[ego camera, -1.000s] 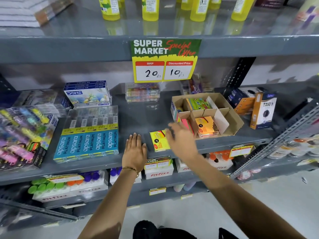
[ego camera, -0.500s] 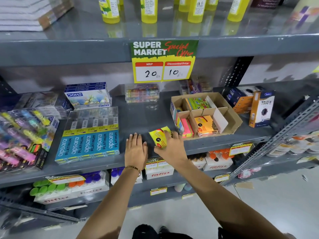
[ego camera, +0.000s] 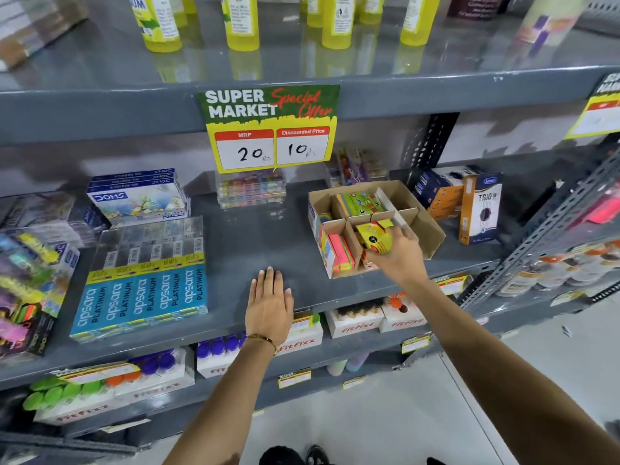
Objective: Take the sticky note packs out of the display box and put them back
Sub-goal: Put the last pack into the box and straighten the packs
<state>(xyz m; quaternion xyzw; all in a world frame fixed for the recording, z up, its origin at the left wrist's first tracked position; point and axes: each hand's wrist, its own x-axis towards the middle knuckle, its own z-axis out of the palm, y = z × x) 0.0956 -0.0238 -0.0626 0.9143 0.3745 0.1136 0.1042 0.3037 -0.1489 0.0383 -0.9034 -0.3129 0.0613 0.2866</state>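
Observation:
A brown cardboard display box (ego camera: 424, 209) with dividers stands on the middle grey shelf (ego camera: 255, 236), right of centre. My right hand (ego camera: 399, 256) grips a yellow sticky note pack (ego camera: 374, 237) and holds it over the box's front middle compartment. A pink and green pack (ego camera: 340, 251) stands in the front left compartment. A green pack (ego camera: 359, 203) lies in the back compartment. My left hand (ego camera: 270, 305) rests flat on the shelf, fingers together, holding nothing.
Apsara pencil boxes (ego camera: 141, 293) and a Doms box (ego camera: 137, 199) lie left on the shelf. Trio boxes (ego camera: 478, 209) stand right of the display box. A price sign (ego camera: 270, 127) hangs above. Yellow bottles (ego camera: 241, 21) fill the upper shelf.
My right hand picked the yellow pack up off the shelf and carried it right, to above the display box. My left hand stayed flat on the shelf.

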